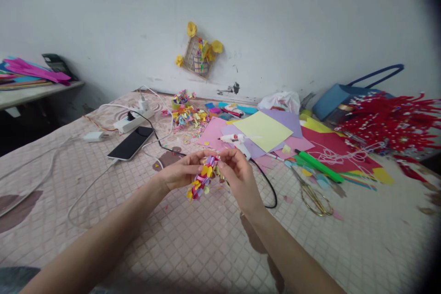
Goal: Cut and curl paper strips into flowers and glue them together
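Between my two hands hangs a strand of small paper petals (203, 179) in yellow, purple, pink and red. My left hand (182, 169) pinches its upper left side, fingers closed. Fingertips of my right hand (237, 174) are closed on the strand's top right end, close to the left fingertips. The exact spot under the fingertips is too small to make out. Just behind the right hand lies a white glue gun (234, 138) on coloured paper, its black cord curling to the right of the hand.
Yellow paper (263, 129) tops several sheets. Right are gold-handled scissors (315, 197), a green cutter (322, 166), white string (344, 152) and a red beaded bundle (392, 119). Left are a phone (131, 142), power strip (132, 121) and cables. Behind lies a pile of paper bits (189, 117).
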A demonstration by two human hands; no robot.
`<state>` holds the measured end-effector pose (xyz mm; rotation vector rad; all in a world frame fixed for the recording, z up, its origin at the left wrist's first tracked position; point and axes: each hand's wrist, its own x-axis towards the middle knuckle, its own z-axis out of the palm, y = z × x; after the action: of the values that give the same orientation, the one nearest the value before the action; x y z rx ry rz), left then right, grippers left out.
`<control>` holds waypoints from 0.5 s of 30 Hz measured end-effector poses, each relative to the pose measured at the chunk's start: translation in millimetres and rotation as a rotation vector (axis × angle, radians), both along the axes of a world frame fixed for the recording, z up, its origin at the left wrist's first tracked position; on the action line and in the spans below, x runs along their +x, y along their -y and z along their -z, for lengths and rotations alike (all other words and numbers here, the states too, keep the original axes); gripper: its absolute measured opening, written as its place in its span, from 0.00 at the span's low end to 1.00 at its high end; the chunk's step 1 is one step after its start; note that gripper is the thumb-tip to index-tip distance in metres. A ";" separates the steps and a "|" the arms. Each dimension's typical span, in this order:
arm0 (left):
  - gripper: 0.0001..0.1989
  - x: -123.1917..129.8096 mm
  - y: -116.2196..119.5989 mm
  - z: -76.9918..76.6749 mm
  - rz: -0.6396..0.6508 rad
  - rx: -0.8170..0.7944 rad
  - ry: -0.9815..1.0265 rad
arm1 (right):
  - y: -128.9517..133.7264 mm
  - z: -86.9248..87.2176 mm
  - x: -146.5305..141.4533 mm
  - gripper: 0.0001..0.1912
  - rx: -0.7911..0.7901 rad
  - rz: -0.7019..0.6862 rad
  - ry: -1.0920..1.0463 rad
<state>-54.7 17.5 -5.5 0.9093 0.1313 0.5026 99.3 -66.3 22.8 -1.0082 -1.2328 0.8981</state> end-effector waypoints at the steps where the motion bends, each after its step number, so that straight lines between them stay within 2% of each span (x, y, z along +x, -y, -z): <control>1: 0.22 -0.1 0.0 0.0 0.001 -0.001 -0.005 | -0.1 0.4 0.0 0.06 -0.007 -0.005 -0.003; 10: 0.22 0.1 2.2 -3.2 0.010 0.007 -0.002 | -0.3 2.7 1.1 0.05 -0.039 -0.037 -0.088; 15: 0.22 -0.1 0.8 -0.5 0.014 0.010 0.027 | -1.1 1.7 2.4 0.05 0.037 -0.010 -0.022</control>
<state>-54.7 16.7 -5.0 0.9124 0.0979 0.5022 101.7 -65.3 21.1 -0.9613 -1.2328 0.8892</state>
